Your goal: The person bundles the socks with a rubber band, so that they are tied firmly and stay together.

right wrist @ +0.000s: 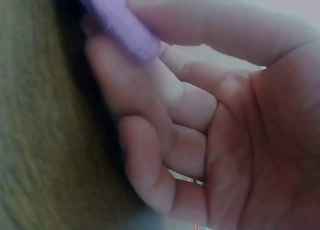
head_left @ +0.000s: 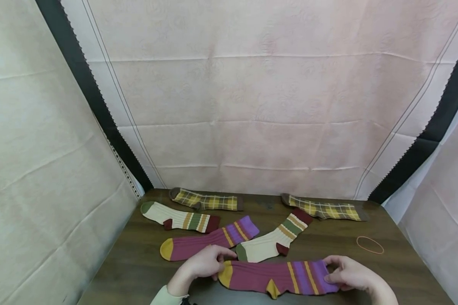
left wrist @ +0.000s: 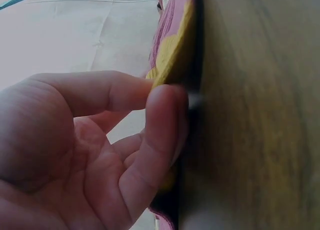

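A plum sock [head_left: 257,276] with a mustard toe and heel and a purple striped cuff lies stretched lengthwise near the front of the table. My left hand [head_left: 205,263] pinches its mustard toe [left wrist: 176,49] between thumb and finger. At the other end, my right hand [head_left: 352,274] pinches the purple cuff [right wrist: 120,27], thumb on one face and fingers on the other. Just behind it lie a matching plum sock [head_left: 202,245] and a cream sock [head_left: 265,245] with green toe and maroon cuff.
Another cream sock [head_left: 181,217] lies at the left. Two yellow plaid socks, one back left [head_left: 210,201] and one back right [head_left: 324,208], lie along the table's far edge. A thin elastic loop [head_left: 370,245] rests at the right. Pale cloth walls [head_left: 271,106] enclose the table.
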Demonstrator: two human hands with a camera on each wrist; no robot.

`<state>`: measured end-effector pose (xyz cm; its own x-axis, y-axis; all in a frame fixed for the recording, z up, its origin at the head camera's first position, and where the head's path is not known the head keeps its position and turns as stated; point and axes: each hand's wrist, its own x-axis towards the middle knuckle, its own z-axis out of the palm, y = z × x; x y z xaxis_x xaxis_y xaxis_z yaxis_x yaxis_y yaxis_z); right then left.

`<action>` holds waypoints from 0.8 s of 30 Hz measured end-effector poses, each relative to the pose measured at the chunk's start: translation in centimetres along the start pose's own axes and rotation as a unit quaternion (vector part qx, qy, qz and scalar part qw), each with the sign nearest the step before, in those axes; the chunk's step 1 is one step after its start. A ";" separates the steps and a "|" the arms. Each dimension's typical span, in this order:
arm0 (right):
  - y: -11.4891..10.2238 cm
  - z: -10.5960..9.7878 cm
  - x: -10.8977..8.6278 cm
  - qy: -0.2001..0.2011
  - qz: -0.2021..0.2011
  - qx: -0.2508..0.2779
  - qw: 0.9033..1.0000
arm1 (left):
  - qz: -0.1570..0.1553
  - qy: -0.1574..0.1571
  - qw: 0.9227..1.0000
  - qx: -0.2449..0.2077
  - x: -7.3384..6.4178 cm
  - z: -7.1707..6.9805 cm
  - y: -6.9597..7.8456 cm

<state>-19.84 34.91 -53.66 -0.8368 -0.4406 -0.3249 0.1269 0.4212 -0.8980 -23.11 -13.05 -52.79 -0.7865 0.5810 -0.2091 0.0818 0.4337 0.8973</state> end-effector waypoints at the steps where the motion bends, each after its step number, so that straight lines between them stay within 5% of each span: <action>1: 0.0 0.0 0.0 -0.003 0.001 0.001 1.000 | 0.001 0.004 1.000 0.003 0.0 0.0 0.0; 14: -0.9 1.1 1.0 -0.051 -0.041 0.026 0.998 | -0.019 0.016 1.000 0.008 -1.2 -2.2 0.5; 24: -1.9 2.9 2.4 -0.040 -0.051 0.002 0.998 | -0.044 0.049 0.997 0.036 -2.6 -4.1 -0.1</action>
<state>-20.54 30.75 -53.61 -0.8002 -0.5434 -0.2538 0.0451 0.3674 -0.9290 -23.57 -17.42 -50.77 -0.8486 0.4697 -0.2435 0.0511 0.5308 0.8459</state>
